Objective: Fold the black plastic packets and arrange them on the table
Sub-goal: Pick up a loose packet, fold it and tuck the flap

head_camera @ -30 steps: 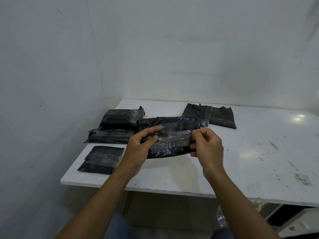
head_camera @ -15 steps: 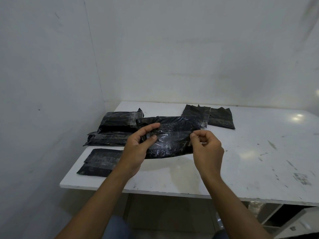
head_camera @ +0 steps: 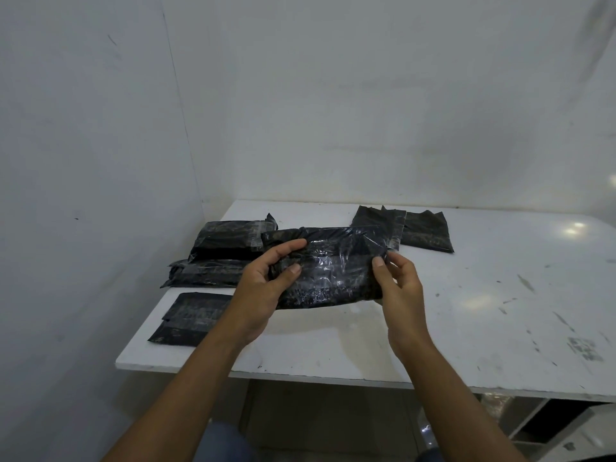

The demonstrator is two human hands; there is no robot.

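Black plastic packet (head_camera: 333, 271), gripped by left hand (head_camera: 256, 295), pinched by right hand (head_camera: 400, 295), above table (head_camera: 466, 311).

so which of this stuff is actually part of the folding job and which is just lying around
Job:
shiny black plastic packet, held by left hand and right hand
bulky black packets stacked at left
flat black packets front left
rear flat packets
scuffed white table

Lying about:
pale shelf frame under the table's right end
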